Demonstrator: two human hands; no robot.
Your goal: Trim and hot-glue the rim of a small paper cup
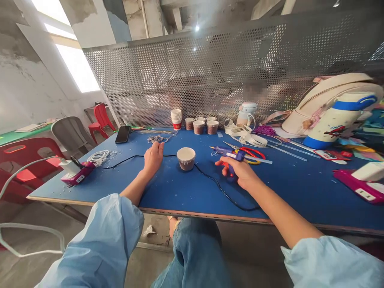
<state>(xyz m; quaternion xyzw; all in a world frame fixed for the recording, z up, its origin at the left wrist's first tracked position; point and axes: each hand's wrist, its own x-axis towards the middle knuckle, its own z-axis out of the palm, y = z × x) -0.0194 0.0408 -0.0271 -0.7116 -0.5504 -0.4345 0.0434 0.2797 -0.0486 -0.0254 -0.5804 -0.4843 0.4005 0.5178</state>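
My right hand (240, 172) grips a dark blue glue gun (226, 153), its nozzle pointing left above the table. Closed fingers form my left hand (154, 158), and whatever is in them, if anything, is hidden. Just beyond that hand lies a loose tangle of thin twine (157, 139). Between my two hands a paper cup (186, 159) with a pale top and brownish wrapped side stands upright, touched by neither. A black cord (220, 187) runs across the table from the left, behind the cup, and curves toward my right forearm.
Several similar cups (199, 127) and a red-and-white cup stack (176, 119) stand at the back. Scissors (255, 153), clear glue sticks (289, 151), a bottle (339, 120) and a bag (312, 104) lie right. A power strip (78, 173) and phone (123, 134) are left. A perforated metal screen (210, 72) rises behind.
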